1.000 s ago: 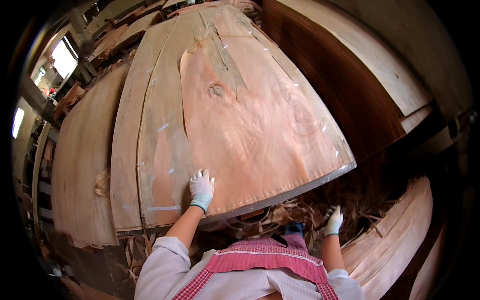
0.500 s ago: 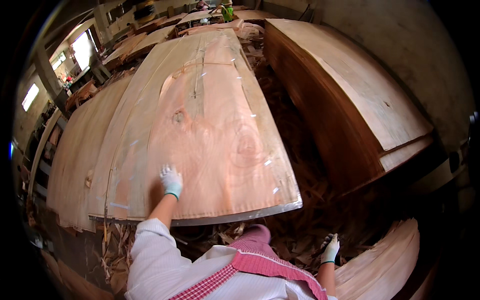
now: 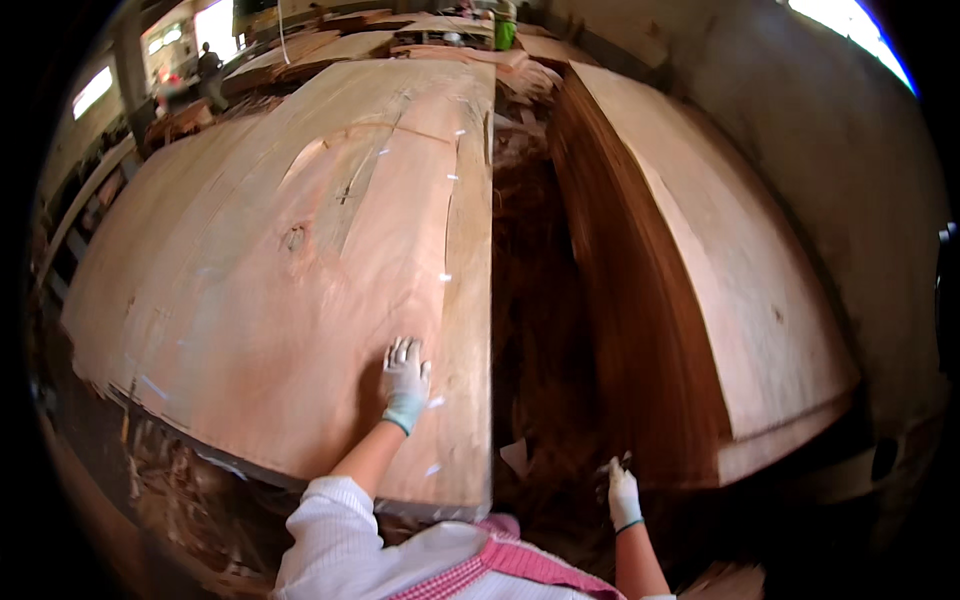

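Here, wide veneer sheets [image 3: 300,260] top stacks in a cluttered workshop.

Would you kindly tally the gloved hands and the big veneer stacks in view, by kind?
Gloved hands: 2, the left hand flat on the left veneer stack, the right hand low by the right veneer stack.
Veneer stacks: 2.
Total: 4.

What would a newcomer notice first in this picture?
First, the big sheet of reddish wood veneer that fills the left and middle, with the gloved left hand pressed flat on it near its front edge. Next, the tall stack of veneer sheets at the right, past a dark gap. The gloved right hand hangs low at that stack's near corner.
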The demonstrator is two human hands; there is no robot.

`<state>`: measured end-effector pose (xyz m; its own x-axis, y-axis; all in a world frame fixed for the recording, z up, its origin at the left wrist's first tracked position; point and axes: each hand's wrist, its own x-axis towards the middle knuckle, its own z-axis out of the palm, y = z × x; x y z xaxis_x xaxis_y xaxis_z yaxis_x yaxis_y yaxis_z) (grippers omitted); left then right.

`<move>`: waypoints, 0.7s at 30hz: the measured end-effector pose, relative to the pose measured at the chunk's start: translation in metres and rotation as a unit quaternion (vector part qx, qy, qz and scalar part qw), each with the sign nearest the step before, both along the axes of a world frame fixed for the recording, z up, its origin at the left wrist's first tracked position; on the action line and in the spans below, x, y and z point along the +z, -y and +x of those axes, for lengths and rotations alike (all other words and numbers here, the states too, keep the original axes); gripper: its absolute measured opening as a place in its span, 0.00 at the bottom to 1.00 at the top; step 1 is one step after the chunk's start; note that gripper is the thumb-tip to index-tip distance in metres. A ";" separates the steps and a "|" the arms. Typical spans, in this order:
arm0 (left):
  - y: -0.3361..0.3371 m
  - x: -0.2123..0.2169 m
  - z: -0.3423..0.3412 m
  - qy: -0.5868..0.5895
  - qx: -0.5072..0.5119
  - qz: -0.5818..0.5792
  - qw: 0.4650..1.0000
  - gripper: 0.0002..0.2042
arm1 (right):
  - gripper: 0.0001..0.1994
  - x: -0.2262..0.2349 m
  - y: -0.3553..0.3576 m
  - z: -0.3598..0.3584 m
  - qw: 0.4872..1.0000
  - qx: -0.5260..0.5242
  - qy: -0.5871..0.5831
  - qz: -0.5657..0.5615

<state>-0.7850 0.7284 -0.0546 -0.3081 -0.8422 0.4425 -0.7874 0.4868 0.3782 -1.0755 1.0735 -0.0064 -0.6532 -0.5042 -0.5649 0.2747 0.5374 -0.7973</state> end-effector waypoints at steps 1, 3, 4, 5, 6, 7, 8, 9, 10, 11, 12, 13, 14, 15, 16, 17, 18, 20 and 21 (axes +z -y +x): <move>0.002 -0.004 -0.023 -0.017 0.008 0.012 1.000 0.21 | 0.17 0.009 0.014 -0.017 1.000 -0.001 -0.014 0.023; -0.008 -0.001 -0.054 -0.022 0.019 0.028 0.999 0.21 | 0.12 0.005 0.019 -0.056 0.995 0.061 -0.072 0.023; -0.012 0.003 -0.064 -0.034 0.016 0.042 0.998 0.20 | 0.12 0.000 0.019 -0.073 0.996 0.067 -0.047 0.034; -0.015 0.007 -0.074 -0.047 0.013 0.049 0.998 0.20 | 0.11 -0.004 0.026 -0.089 0.996 0.071 -0.024 0.038; -0.015 0.012 -0.079 -0.059 0.010 0.056 0.997 0.19 | 0.11 -0.008 0.039 -0.099 0.996 0.076 0.000 0.043; -0.012 0.017 -0.081 -0.075 0.015 0.051 0.996 0.19 | 0.10 -0.004 0.052 -0.103 0.994 0.067 -0.016 0.089; -0.012 0.021 -0.085 -0.094 0.020 0.048 0.994 0.18 | 0.11 -0.014 0.061 -0.114 0.995 0.074 -0.005 0.071; -0.010 0.025 -0.085 -0.114 0.026 0.044 0.992 0.18 | 0.11 -0.029 0.068 -0.125 0.995 0.082 0.006 0.054; -0.008 0.028 -0.083 -0.119 0.048 0.045 0.991 0.18 | 0.11 -0.041 0.078 -0.138 0.995 0.093 0.016 0.039; -0.005 0.030 -0.079 -0.123 0.070 0.047 0.989 0.17 | 0.12 -0.042 0.099 -0.147 0.987 0.139 0.012 0.076; 0.000 0.030 -0.075 -0.128 0.093 0.049 0.986 0.17 | 0.13 -0.043 0.118 -0.155 0.981 0.175 0.004 0.081; 0.004 0.025 -0.068 -0.135 0.124 0.050 0.982 0.17 | 0.13 -0.040 0.144 -0.161 0.976 0.205 -0.004 0.069; 0.009 0.026 -0.063 -0.123 0.161 0.045 0.978 0.16 | 0.13 -0.038 0.174 -0.169 0.970 0.236 -0.012 0.053; 0.013 0.025 -0.058 -0.111 0.198 0.042 0.973 0.16 | 0.13 -0.035 0.203 -0.177 0.964 0.260 -0.034 0.046; 0.023 0.028 -0.054 -0.101 0.230 0.033 0.967 0.16 | 0.13 -0.030 0.236 -0.184 0.958 0.280 -0.057 0.032; 0.031 0.034 -0.051 -0.108 0.271 0.048 0.955 0.17 | 0.13 -0.024 0.268 -0.191 0.951 0.297 -0.082 0.019; 0.037 0.039 -0.046 -0.115 0.310 0.064 0.942 0.17 | 0.12 -0.019 0.306 -0.196 0.945 0.319 -0.072 0.013; 0.046 0.032 -0.032 -0.104 0.383 0.050 0.917 0.19 | 0.12 -0.012 0.380 -0.204 0.932 0.358 -0.048 0.003; 0.047 0.026 -0.023 -0.099 0.413 0.049 0.904 0.19 | 0.12 -0.015 0.415 -0.205 0.915 0.397 -0.064 -0.017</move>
<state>-0.8082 0.6819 -0.0281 0.5217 -0.7865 0.3305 -0.7785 -0.2804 0.5615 -1.2809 0.6585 -0.0215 -0.1325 -0.8652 -0.4837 -0.2894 0.5005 -0.8160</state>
